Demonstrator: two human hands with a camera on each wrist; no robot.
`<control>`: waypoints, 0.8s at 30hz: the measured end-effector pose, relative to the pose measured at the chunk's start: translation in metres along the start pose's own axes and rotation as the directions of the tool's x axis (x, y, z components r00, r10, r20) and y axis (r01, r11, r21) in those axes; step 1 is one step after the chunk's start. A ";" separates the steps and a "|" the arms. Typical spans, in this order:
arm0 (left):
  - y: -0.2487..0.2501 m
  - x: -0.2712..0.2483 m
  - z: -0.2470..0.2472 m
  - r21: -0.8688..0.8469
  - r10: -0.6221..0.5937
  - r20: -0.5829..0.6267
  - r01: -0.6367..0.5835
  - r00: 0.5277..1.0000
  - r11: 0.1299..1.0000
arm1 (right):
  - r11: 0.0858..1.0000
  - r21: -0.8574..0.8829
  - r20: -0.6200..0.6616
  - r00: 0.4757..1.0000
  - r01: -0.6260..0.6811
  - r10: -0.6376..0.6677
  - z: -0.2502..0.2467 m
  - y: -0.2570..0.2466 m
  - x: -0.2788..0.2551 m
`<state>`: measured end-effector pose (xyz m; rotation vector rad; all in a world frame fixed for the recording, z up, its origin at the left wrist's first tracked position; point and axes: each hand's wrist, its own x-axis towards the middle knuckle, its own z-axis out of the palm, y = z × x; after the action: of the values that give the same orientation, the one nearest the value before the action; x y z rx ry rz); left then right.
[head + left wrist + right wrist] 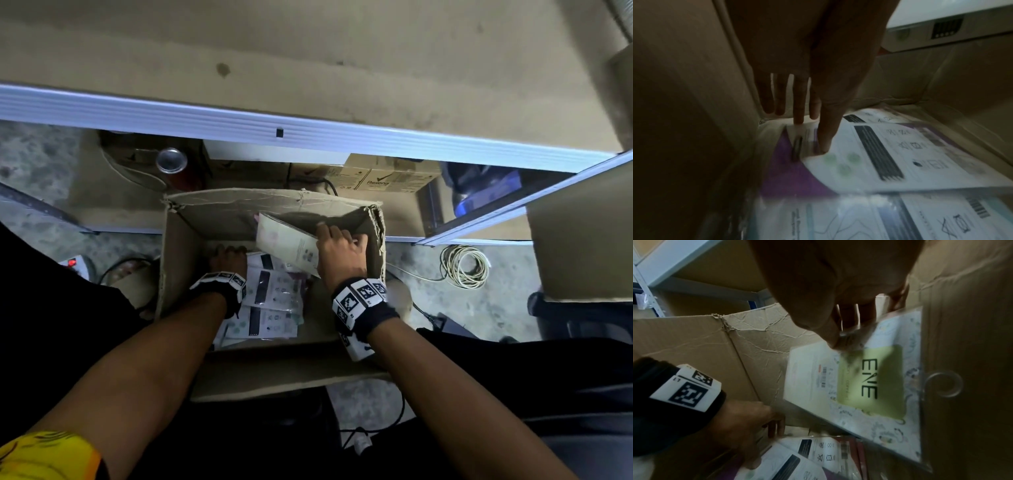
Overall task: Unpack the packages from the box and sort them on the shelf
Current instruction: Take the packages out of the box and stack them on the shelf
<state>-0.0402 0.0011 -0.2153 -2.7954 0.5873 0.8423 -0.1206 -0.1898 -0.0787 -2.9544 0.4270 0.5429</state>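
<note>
An open cardboard box [274,202] stands on the floor below the shelf [308,137]. My right hand [339,250] grips a flat clear-wrapped package [287,243] by its top edge and holds it tilted near the box's right wall. In the right wrist view, the right hand [846,327] pinches the package [869,381], which has a green label. My left hand [227,260] reaches deep into the box's far left. Its fingers [799,113] are straight; the thumb presses a white package [890,154] lying on a purple one [789,175]. Several flat packages [274,294] cover the box floor.
Under the shelf stand a metal can [171,160], a printed carton [383,178] and a blue item [486,192]. A coiled cable [466,265] lies on the floor right of the box, and a power strip with a red light [73,263] on the left.
</note>
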 end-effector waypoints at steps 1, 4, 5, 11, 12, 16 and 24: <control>0.000 -0.001 0.000 0.014 0.005 -0.003 -0.005 1.000 1.000 | 1.000 0.004 0.011 1.000 -0.003 0.003 -0.002 -0.001 -0.001; -0.002 -0.002 0.002 0.056 0.012 0.002 -0.012 1.000 0.998 | 1.000 0.020 0.026 1.000 -0.006 0.005 -0.003 -0.003 -0.004; -0.003 -0.002 0.003 0.050 0.014 0.023 -0.015 1.000 0.999 | 1.000 0.028 0.026 1.000 -0.006 0.005 -0.003 -0.003 -0.004; 0.000 -0.015 -0.003 -0.057 0.104 0.223 -0.094 0.969 0.994 | 1.000 0.009 0.003 1.000 0.016 -0.016 0.000 -0.006 -0.007; 0.003 -0.019 -0.005 -0.093 0.130 0.245 -0.110 0.961 0.990 | 1.000 -0.004 -0.005 1.000 0.017 -0.017 0.001 -0.006 -0.007; 0.003 -0.031 0.001 -0.179 0.183 0.281 -0.136 0.942 0.974 | 1.000 -0.006 -0.063 0.998 0.010 -0.011 0.007 -0.008 -0.008; -0.002 -0.041 0.006 -0.131 0.257 0.360 -0.224 0.897 0.966 | 1.000 -0.021 -0.065 0.998 -0.010 0.009 0.008 -0.007 -0.013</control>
<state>-0.0734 0.0177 -0.1971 -2.5577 0.8544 1.4425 -0.1327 -0.1789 -0.0809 -2.9984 0.4449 0.4562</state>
